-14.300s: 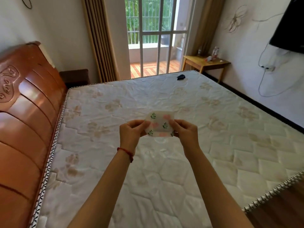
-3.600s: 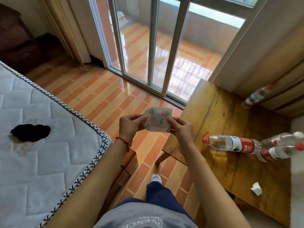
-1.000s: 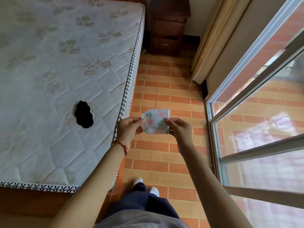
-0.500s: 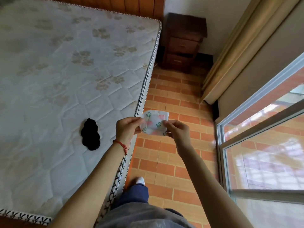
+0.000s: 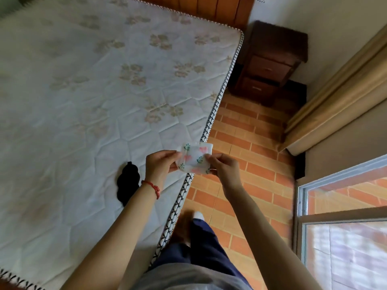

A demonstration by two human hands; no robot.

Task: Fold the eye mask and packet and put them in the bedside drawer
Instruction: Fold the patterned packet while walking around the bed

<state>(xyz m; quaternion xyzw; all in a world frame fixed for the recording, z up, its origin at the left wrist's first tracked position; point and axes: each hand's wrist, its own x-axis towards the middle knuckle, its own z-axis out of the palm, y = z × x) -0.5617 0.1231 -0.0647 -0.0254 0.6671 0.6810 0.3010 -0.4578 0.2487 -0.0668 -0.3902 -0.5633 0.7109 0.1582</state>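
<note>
Packet [image 5: 195, 158] pinched betw. both hands, over the mattress [image 5: 88, 105] edge.
Left hand [image 5: 160, 165] and right hand [image 5: 225, 169] closed on its sides; mask [image 5: 126, 183] on mattress at 9 o'clock; nightstand [image 5: 269, 65] at 1 o'clock.

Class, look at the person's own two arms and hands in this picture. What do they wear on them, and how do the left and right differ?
Both forearms are bare, with no sleeves, gloves or watch in view. The left hand has a thin red string bracelet with a small knot around its wrist. The right hand and its wrist carry nothing that can be seen.
</note>
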